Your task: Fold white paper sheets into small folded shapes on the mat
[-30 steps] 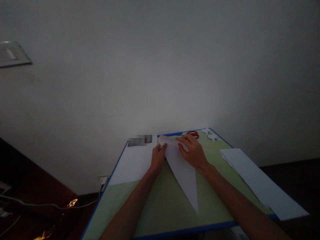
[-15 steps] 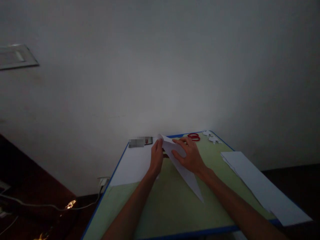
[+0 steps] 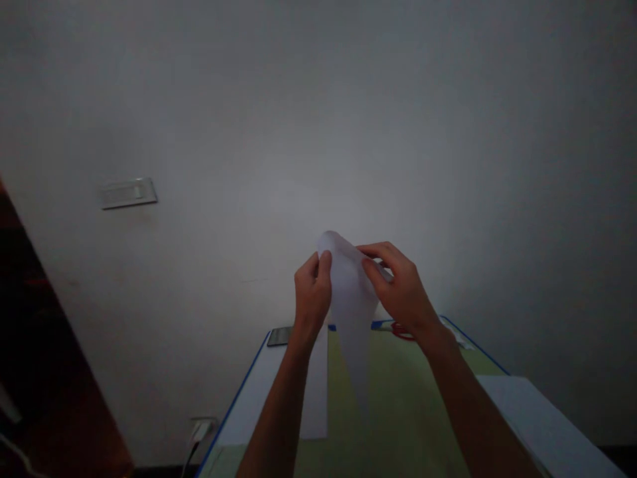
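Observation:
A sheet of white paper (image 3: 351, 299), rolled or folded into a cone-like shape, hangs above the table with its narrow point downward. My left hand (image 3: 313, 289) pinches its left edge near the top, thumb in front and fingers behind. On the right edge, my right hand (image 3: 395, 282) grips the paper between thumb and fingers. Red-handled scissors (image 3: 402, 332) lie on the table behind my right wrist, partly hidden by it.
The green-topped table (image 3: 398, 405) has a blue edge and stands against the wall. A phone (image 3: 279, 336) rests at the back left, by a flat white sheet (image 3: 314, 398). More white paper (image 3: 532, 411) lies at the right, and paper scraps (image 3: 460, 337) at the back right.
Both hands have raised the paper higher, and its point now hangs nearly straight down instead of slanting right. The camera view has tilted up, so the table sits lower.

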A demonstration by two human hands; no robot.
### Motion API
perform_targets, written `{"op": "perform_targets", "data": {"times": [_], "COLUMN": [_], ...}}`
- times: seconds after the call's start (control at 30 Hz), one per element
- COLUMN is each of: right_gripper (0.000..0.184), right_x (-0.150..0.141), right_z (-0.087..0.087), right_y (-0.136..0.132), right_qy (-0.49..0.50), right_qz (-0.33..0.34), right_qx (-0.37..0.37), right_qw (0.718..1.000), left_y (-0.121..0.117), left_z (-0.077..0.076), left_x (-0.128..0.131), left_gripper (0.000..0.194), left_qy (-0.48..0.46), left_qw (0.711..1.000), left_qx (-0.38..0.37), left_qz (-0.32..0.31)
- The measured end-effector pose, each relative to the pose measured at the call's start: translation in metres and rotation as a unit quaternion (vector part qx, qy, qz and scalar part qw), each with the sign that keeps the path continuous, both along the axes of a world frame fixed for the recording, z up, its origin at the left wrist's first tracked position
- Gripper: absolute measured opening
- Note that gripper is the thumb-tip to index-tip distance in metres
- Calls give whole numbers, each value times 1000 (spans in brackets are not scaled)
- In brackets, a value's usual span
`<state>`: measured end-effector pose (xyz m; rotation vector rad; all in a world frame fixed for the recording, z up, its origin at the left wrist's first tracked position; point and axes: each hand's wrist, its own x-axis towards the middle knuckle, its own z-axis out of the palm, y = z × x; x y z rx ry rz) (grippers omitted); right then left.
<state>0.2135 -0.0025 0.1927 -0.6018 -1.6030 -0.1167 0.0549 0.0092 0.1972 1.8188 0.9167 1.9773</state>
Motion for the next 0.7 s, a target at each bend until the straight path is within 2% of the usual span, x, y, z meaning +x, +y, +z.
{"op": "perform_targets", "data": {"times": [0.1, 0.2, 0.27, 0.37, 0.6, 0.7], "right_gripper": [28, 40, 44, 45, 47, 48], "right_x": [-2, -2, -3, -3, -9, -14], "right_z": [7, 7, 8, 9, 15, 16], "right_y": [-14, -26, -32, -42, -60, -64], "right_qy": [3, -28, -51, -72, -65, -49], "right_qz": [41, 72, 93, 127, 147, 139], "right_qx": [37, 45, 33, 6, 16, 24], "right_qw": [998, 996, 994, 989, 987, 989], "left_y": [-16, -30, -36, -41, -49, -52], "left_z": [15, 20, 20, 18, 15, 12], "left_x": [2, 3, 4, 7, 11, 16], "left_gripper": [41, 36, 32, 37, 51, 51], "left_qy": [-32, -49, -49, -50, -81, -81], "left_qw": [999, 996, 992, 981, 973, 965], "left_qx": [35, 71, 72, 66, 57, 81], "left_qz": [-7, -29, -86, -173, -209, -237]}}
